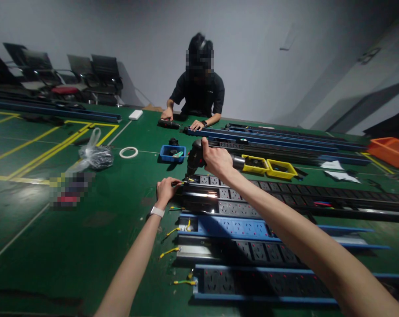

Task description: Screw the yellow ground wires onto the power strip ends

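My right hand (217,159) is wrapped round a black cordless drill (195,156), its chuck pointing down at the left end of a black power strip (204,179). The bit's contact with the strip is too small to make out. Beside that same end is my left hand (166,190), wearing a pale wristband, with its fingers pinched together at the strip's edge. What they grip is hidden. Nearer to me lie more strips of sockets, among them a blue one (234,226) and a blue-edged one (245,281). Yellow-green wires (169,252) stick out from several left ends.
Across the green table (120,246) a person (199,94) handles another drill (169,123) and a long rail. A blue bin (173,153), yellow bins (281,169), an orange crate (389,152), a white ring (128,152) and a plastic bag (97,155) stand around.
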Demonstrator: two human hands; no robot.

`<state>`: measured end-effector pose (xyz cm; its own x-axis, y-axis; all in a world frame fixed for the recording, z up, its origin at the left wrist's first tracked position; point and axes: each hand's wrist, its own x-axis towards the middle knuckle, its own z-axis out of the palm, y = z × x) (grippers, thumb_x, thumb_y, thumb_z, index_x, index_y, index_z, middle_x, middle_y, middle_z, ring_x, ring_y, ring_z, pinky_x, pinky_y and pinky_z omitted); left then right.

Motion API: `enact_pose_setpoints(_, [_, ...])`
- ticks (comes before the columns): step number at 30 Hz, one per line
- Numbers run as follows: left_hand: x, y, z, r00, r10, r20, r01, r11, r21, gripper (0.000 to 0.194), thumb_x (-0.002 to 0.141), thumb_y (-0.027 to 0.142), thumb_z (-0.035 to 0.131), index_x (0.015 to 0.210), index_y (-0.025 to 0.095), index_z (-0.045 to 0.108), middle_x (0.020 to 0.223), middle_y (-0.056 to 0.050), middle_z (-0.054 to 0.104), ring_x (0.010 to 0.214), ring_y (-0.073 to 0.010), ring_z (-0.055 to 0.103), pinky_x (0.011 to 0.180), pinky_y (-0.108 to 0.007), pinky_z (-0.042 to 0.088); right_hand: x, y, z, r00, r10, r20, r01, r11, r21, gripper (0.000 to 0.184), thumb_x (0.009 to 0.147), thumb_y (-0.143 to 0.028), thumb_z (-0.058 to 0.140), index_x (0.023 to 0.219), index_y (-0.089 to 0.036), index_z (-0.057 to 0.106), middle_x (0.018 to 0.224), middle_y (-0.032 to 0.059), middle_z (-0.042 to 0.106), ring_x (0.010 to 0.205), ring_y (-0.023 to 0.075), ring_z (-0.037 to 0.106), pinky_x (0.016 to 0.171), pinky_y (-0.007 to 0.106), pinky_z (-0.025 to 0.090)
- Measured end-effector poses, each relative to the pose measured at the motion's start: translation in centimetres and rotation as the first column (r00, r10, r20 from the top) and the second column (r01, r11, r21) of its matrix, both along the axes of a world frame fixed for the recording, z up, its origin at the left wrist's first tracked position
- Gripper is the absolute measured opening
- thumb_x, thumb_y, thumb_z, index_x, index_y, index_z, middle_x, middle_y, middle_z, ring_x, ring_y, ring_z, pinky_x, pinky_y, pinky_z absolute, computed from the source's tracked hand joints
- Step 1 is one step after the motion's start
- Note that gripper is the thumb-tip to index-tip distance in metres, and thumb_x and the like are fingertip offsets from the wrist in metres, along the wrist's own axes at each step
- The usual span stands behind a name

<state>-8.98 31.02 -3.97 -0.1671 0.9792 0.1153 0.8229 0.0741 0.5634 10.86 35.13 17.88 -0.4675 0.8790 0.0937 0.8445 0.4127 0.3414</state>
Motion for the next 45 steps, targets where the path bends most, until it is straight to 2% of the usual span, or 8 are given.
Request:
enact_pose_setpoints(5, [-0.1,0.2,-0.5,1.000,0.002,-0.001,-0.002,1.000,-0.002,0.040,0.085,0.064,0.056,0.101,0.034,0.076,0.109,-0.001,0.071,0.099,-0.0183,0.060,0.082,-0.027,0.036,-0.2,-0.1,-0.1,1.000,0.025,0.014,-0.025,1.000,0.007,0.080,0.087,-0.019,0.045,0.155,-0.014,0.004,0.102,0.0150,0.069,0.090,0.0194,0.069,0.077,0.026,0.048])
enact_pose_setpoints(12, [0.0,-0.1,0.1,1.000,-0.008,-0.008,0.008,1.000,0.008,0.030,0.088,0.054,0.057,0.101,0.034,0.075,0.110,0.001,0.071,0.099,-0.0177,0.061,0.082,-0.027,0.035,-0.3,0.3,-0.1,1.000,0.028,0.008,-0.028,1.000,0.007,0.083,0.086,-0.019,0.048,0.154,-0.014,0.002,0.102,0.0145,0.069,0.093,0.0211,0.069,0.078,0.028,0.050])
enact_pose_setpoints(16, [0.0,-0.1,0.2,1.000,0.000,-0.012,0.000,1.000,-0.012,0.035,0.087,0.058,0.057,0.102,0.033,0.075,0.111,-0.001,0.071,0.101,-0.0190,0.061,0.083,-0.027,0.036,-0.2,0.4,-0.1,0.999,0.035,0.010,-0.035,0.999,0.005,0.081,0.086,-0.021,0.048,0.154,-0.014,0.003,0.100,0.0141,0.069,0.091,0.0206,0.069,0.077,0.027,0.049])
enact_pose_setpoints(19, [0.0,0.1,0.0,1.000,-0.001,-0.021,0.001,1.000,-0.006,0.032,0.086,0.057,0.059,0.101,0.033,0.075,0.110,0.000,0.071,0.101,-0.0177,0.061,0.082,-0.026,0.037,-0.2,0.1,-0.1,0.998,0.068,0.009,-0.069,0.997,0.024,0.082,0.084,-0.016,0.047,0.154,-0.014,0.004,0.100,0.0138,0.069,0.091,0.0202,0.069,0.076,0.026,0.049])
enact_pose_setpoints(28, [0.1,0.1,-0.2,0.998,0.009,-0.061,-0.007,0.999,0.031,0.024,0.087,0.049,0.061,0.099,0.034,0.075,0.108,0.002,0.072,0.099,-0.0155,0.062,0.077,-0.025,0.038,-1.5,-0.2,0.1,0.992,0.119,0.044,-0.121,0.992,0.043,0.085,0.088,-0.015,0.040,0.156,-0.009,-0.010,0.103,0.0152,0.068,0.093,0.0181,0.068,0.075,0.024,0.047])
enact_pose_setpoints(33, [0.2,0.2,-0.2,0.998,0.031,-0.054,-0.030,0.999,0.020,0.021,0.086,0.048,0.063,0.096,0.035,0.076,0.107,0.002,0.072,0.098,-0.0157,0.063,0.076,-0.025,0.037,-2.4,-0.3,0.7,0.990,0.125,0.059,-0.128,0.991,0.049,0.075,0.092,-0.017,0.036,0.157,-0.012,0.000,0.101,0.0157,0.068,0.092,0.0193,0.069,0.077,0.025,0.047])
enact_pose_setpoints(40, [0.3,0.1,0.0,0.998,0.038,-0.043,-0.037,0.999,0.026,0.020,0.086,0.046,0.063,0.097,0.034,0.076,0.107,0.001,0.072,0.098,-0.0156,0.063,0.078,-0.025,0.037,-2.9,-0.6,0.6,0.992,0.106,0.074,-0.111,0.991,0.077,0.072,0.093,-0.015,0.032,0.156,-0.008,-0.002,0.101,0.0158,0.068,0.091,0.0147,0.068,0.074,0.019,0.045])
enact_pose_setpoints(45, [0.3,0.1,0.0,0.998,0.033,-0.051,-0.032,0.999,0.025,0.022,0.087,0.047,0.062,0.097,0.033,0.076,0.107,0.000,0.072,0.099,-0.0167,0.062,0.077,-0.025,0.037,-2.9,-0.9,0.7,0.992,0.118,0.044,-0.121,0.990,0.074,0.065,0.094,-0.015,0.029,0.156,-0.012,0.008,0.102,0.0153,0.068,0.092,0.0170,0.069,0.073,0.021,0.045])
